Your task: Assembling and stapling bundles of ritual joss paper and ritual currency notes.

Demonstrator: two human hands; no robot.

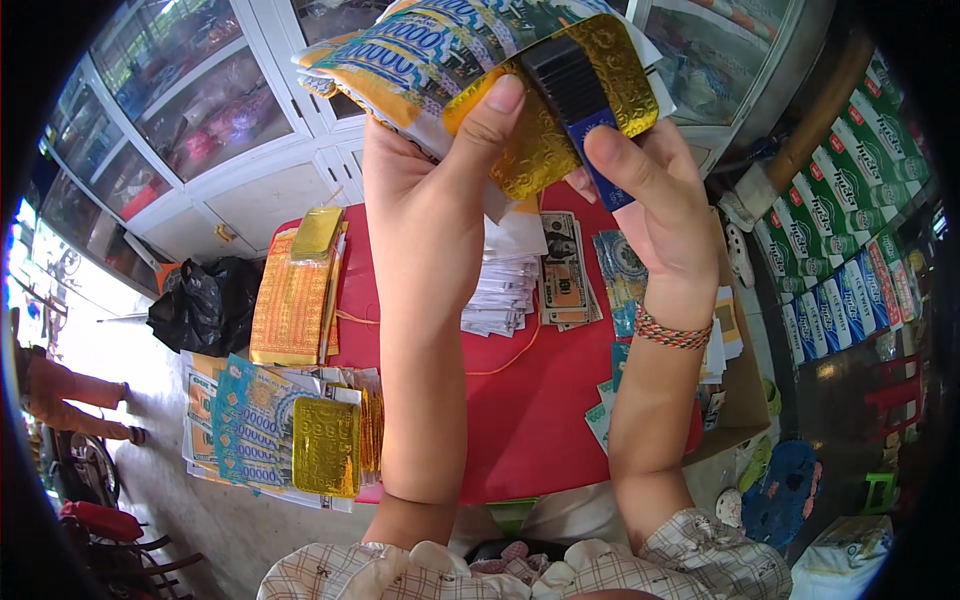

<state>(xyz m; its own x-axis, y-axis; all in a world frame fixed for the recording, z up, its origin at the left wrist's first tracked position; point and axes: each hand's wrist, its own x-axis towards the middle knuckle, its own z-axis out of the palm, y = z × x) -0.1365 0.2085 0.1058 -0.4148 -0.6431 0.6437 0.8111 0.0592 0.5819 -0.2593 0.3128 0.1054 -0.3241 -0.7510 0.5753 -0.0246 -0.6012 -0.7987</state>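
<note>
High in front of me, my left hand (440, 190) grips a thick bundle of joss paper notes (400, 55), printed in blue and orange. Its thumb presses on a gold embossed plate (540, 150) lying against the bundle. Closed around a small blue and black stapler (590, 130), my right hand (660, 190) holds it across that plate, thumb on the blue end. The right fingers are partly hidden behind the bundle, and whether they also support it I cannot tell.
A red table (500, 430) carries a white paper stack (500, 290), green banknote-like paper (565, 280), an orange bundle (290, 300) and a blue-note bundle with a gold plate (326, 447). A cardboard box (745, 370) stands right; a black bag (205, 305) lies left. Glass cabinets stand behind.
</note>
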